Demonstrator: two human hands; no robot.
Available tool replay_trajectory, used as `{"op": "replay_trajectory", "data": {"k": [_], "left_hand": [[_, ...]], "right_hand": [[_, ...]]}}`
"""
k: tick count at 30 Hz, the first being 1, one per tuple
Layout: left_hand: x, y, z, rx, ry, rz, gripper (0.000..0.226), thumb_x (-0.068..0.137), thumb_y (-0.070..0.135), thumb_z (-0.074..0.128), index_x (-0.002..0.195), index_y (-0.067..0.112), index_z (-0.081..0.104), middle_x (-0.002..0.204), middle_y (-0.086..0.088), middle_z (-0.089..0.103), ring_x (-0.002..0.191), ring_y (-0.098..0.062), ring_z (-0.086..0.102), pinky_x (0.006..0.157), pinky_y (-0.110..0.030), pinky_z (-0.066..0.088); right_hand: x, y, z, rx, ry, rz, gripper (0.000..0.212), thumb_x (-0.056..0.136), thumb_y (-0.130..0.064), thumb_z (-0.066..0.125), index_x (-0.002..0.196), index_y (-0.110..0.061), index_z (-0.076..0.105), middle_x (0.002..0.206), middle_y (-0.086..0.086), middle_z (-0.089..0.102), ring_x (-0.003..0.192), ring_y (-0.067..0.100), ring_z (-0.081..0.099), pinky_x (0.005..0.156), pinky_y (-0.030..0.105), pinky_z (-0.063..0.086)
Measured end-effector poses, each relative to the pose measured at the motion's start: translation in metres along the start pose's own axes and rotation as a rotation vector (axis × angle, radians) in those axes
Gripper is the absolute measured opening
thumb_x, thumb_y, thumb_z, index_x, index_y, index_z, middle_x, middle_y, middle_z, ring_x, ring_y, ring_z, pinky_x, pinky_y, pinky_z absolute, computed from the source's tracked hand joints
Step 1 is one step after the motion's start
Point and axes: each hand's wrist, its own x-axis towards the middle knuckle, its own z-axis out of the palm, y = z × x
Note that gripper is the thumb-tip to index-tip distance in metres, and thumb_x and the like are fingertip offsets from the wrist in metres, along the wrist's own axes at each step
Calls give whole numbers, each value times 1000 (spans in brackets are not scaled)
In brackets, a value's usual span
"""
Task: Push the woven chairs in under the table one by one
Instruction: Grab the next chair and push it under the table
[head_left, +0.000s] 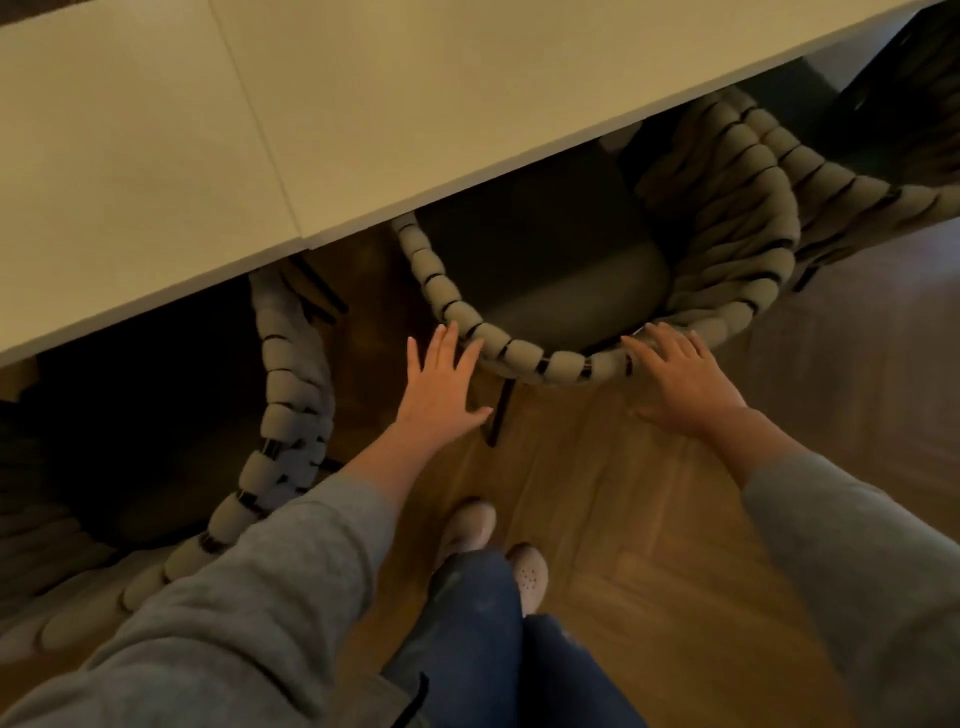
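My grey sleeves (249, 597) and blue trousers (478, 649) fill the bottom of the view. My pale shoes (527, 577) stand on the wooden floor (649, 545), short of the table (363, 104). Both my hands reach toward the table's near edge.

My left hand (441, 379) is flat, fingers straight and spread. Its fingertips rest against the outer side of the back rim of the middle woven chair (524, 356), and it grips nothing. My right hand (680, 376) lies flat on the same rim further along, fingers also straight and apart, curled round nothing.

This chair's front part is under the tabletop. Its dark seat cushion (571, 291) and curved back stick out from the table's edge toward me.

A second woven chair (291, 395) stands at the same table edge off to my left, partly under it, with its back jutting out. A third woven chair (831, 182) sits at the table's edge on my right.
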Motion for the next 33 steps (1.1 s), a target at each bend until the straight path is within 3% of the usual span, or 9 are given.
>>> {"op": "replay_trajectory", "data": {"k": [10, 13, 15, 18, 23, 29, 33], "left_hand": [[100, 99, 2, 68, -266, 203, 103, 79, 72, 56, 155, 25, 5, 162, -8, 7, 149, -29, -3, 117, -56, -5], [111, 118, 3, 41, -415, 220, 100, 80, 73, 54, 155, 21, 13, 158, -9, 21, 147, -31, 13, 119, -55, 5], [117, 128, 3, 13, -462, 226, 93, 81, 71, 55, 151, 18, 25, 151, -8, 35, 139, -30, 32, 116, -50, 22], [126, 139, 2, -58, -451, 176, 76, 84, 60, 60, 143, 17, 36, 141, -7, 48, 127, -28, 46, 104, -41, 39], [123, 149, 1, -2, -383, 142, 66, 90, 50, 54, 148, 27, 30, 125, -6, 59, 112, -27, 57, 93, -39, 47], [117, 154, 8, -36, -273, 71, 36, 91, 44, 53, 124, 30, 52, 105, 0, 66, 91, -22, 62, 75, -33, 49], [114, 163, 11, -4, -266, 7, 42, 92, 42, 54, 132, 33, 47, 109, 1, 64, 93, -19, 61, 79, -33, 48]], "right_hand": [[45, 113, -7, -105, -236, 26, 89, 86, -45, 65, 154, -30, 8, 161, 5, 14, 150, 26, 4, 119, 52, 0], [60, 137, -11, -169, -271, -24, 79, 90, -41, 60, 153, -32, 13, 158, 3, 23, 149, 26, 12, 118, 54, 4], [72, 153, -14, -218, -289, -31, 70, 92, -37, 56, 152, -33, 19, 154, 2, 31, 146, 25, 20, 118, 55, 5], [92, 177, -21, -281, -322, -64, 62, 94, -32, 54, 150, -33, 27, 153, 0, 34, 146, 24, 22, 119, 55, 3], [115, 206, -25, -390, -334, -256, 53, 92, -33, 54, 143, -37, 38, 145, -8, 45, 142, 19, 30, 118, 49, 4], [127, 215, -28, -423, -334, -467, 39, 95, -33, 47, 134, -38, 47, 130, -7, 56, 123, 17, 49, 105, 33, 30], [127, 222, -15, -363, -284, -473, 34, 93, -31, 51, 127, -35, 54, 123, -6, 59, 115, 18, 53, 102, 35, 33]]}}
